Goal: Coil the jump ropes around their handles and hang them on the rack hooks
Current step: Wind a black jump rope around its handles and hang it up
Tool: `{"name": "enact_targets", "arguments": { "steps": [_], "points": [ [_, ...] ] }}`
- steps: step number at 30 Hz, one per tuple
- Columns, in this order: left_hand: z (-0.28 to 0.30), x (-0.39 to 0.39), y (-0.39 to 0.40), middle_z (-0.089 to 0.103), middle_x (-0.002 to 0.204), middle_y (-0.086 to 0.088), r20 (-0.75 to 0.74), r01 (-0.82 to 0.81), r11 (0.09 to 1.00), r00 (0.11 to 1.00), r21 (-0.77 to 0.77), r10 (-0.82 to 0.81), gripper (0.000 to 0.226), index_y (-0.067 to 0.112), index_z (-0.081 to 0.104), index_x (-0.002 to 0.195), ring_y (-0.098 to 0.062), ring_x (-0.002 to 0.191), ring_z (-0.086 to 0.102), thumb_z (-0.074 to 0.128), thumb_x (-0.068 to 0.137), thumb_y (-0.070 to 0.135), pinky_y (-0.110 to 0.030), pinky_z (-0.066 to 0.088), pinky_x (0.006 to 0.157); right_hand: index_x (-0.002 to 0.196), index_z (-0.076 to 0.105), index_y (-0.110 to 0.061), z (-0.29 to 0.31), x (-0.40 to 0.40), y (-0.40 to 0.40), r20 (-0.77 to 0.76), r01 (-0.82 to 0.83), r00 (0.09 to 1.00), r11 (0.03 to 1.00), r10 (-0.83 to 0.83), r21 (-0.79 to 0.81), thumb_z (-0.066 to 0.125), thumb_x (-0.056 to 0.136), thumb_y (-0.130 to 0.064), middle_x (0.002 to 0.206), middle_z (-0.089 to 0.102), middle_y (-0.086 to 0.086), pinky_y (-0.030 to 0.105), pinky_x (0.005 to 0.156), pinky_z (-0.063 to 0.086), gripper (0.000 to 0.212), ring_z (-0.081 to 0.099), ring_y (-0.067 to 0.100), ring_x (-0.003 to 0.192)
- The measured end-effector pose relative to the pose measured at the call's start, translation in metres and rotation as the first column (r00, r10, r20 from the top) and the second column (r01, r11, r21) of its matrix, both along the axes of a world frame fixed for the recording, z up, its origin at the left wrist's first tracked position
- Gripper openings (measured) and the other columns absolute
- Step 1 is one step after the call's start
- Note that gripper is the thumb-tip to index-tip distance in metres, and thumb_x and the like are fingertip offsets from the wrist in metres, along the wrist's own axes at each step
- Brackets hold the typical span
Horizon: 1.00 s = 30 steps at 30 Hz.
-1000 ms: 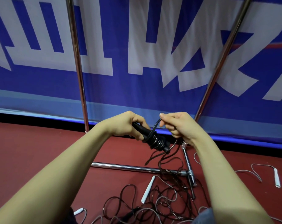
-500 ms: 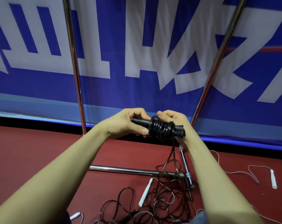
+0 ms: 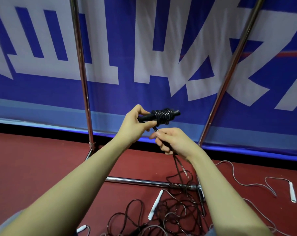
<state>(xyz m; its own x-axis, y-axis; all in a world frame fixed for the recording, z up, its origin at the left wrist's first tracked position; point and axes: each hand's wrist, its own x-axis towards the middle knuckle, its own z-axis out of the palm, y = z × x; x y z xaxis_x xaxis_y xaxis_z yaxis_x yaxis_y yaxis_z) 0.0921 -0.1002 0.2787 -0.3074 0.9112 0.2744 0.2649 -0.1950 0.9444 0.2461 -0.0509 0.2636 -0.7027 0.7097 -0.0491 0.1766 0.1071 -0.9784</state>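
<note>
Two hands share the job: your left hand (image 3: pixel 135 124) grips the black handle (image 3: pixel 158 115) level before the rack (image 3: pixel 83 79) so turns stack evenly, while your right hand (image 3: pixel 174 142) pinches the rope (image 3: pixel 179 167) just below, keeping it taut above the floor tangle (image 3: pixel 170 213).

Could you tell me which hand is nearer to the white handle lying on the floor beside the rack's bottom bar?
The right hand. It pinches the black rope above the white handle, while the left hand grips the black handle higher and further left.
</note>
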Motion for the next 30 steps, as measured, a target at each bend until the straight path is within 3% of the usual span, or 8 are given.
{"name": "enact_targets", "arguments": {
  "steps": [5, 9, 12, 17, 20, 25, 30],
  "points": [
    [-0.009, -0.015, 0.007, 0.062, 0.070, -0.002, -0.155, -0.075, 0.997, 0.985, -0.022, 0.070, 0.026, 0.015, 0.051, 0.079, -0.008, 0.051, 0.043, 0.075, 0.079, 0.005, -0.021, 0.038, 0.054, 0.088, 0.067, -0.007, 0.002, 0.003, 0.002, -0.045, -0.011, 0.999, 0.999, 0.010, -0.031, 0.046, 0.101, -0.015, 0.057, 0.039, -0.003, 0.017, 0.042, 0.023, 0.025, 0.027, 0.007, 0.042],
    [-0.016, -0.020, 0.007, 0.068, 0.077, 0.004, -0.242, -0.074, 0.997, 0.968, -0.009, 0.070, 0.018, 0.011, 0.060, 0.085, 0.003, 0.057, 0.055, 0.075, 0.078, 0.003, -0.015, 0.042, 0.061, 0.087, 0.068, -0.004, 0.003, 0.010, 0.004, -0.054, -0.028, 0.998, 1.000, 0.027, -0.007, 0.051, 0.097, -0.010, 0.056, 0.036, -0.002, 0.018, 0.045, 0.027, 0.020, 0.030, 0.009, 0.042],
    [-0.018, -0.021, 0.008, 0.072, 0.091, 0.000, -0.278, 0.071, 0.996, 0.957, -0.049, -0.082, 0.022, 0.017, 0.063, 0.093, -0.010, 0.086, 0.068, 0.070, 0.082, -0.001, -0.023, 0.051, 0.082, 0.083, 0.068, -0.002, 0.006, 0.016, 0.006, -0.054, 0.017, 0.998, 1.000, -0.016, 0.026, 0.054, 0.095, -0.008, 0.055, 0.035, -0.001, 0.018, 0.045, 0.028, 0.019, 0.030, 0.009, 0.042],
    [-0.012, -0.024, 0.004, 0.072, 0.100, -0.006, -0.348, 0.250, 0.945, 0.884, -0.209, -0.311, 0.020, 0.010, 0.064, 0.103, -0.023, 0.094, 0.068, 0.067, 0.086, 0.000, -0.031, 0.052, 0.082, 0.074, 0.070, -0.007, 0.009, 0.026, 0.011, 0.027, 0.108, 0.993, 0.982, -0.114, 0.156, 0.061, 0.091, -0.009, 0.048, 0.044, -0.003, 0.019, 0.046, 0.029, 0.019, 0.034, 0.010, 0.044],
    [-0.006, -0.024, -0.001, 0.072, 0.097, -0.007, -0.334, 0.335, 0.895, 0.842, -0.294, -0.424, 0.019, 0.013, 0.065, 0.099, -0.024, 0.089, 0.068, 0.068, 0.085, 0.000, -0.035, 0.053, 0.079, 0.076, 0.072, -0.009, 0.011, 0.024, 0.008, 0.059, 0.163, 0.982, 0.960, -0.181, 0.226, 0.068, 0.087, -0.012, 0.056, 0.058, -0.006, 0.015, 0.048, 0.034, 0.012, 0.045, 0.003, 0.046],
    [0.004, -0.024, -0.006, 0.066, 0.070, 0.007, -0.238, 0.421, 0.837, 0.824, -0.349, -0.514, 0.017, 0.014, 0.065, 0.099, -0.008, 0.054, 0.048, 0.068, 0.086, 0.002, -0.019, 0.038, 0.053, 0.075, 0.067, -0.012, 0.011, 0.021, 0.006, -0.012, 0.239, 0.970, 0.934, -0.244, 0.264, 0.070, 0.086, -0.014, 0.056, 0.060, -0.014, 0.009, 0.055, 0.038, 0.011, 0.050, -0.004, 0.049],
    [0.009, -0.027, -0.008, 0.064, 0.074, 0.002, -0.104, 0.456, 0.854, 0.865, -0.249, -0.492, 0.016, 0.005, 0.062, 0.101, -0.018, 0.055, 0.042, 0.065, 0.087, -0.003, -0.023, 0.038, 0.054, 0.082, 0.059, -0.014, 0.012, 0.016, 0.003, -0.046, 0.232, 0.973, 0.953, -0.227, 0.196, 0.060, 0.094, -0.025, 0.076, 0.062, 0.000, 0.030, 0.068, 0.048, 0.017, 0.058, 0.014, 0.069]
  ]
}}
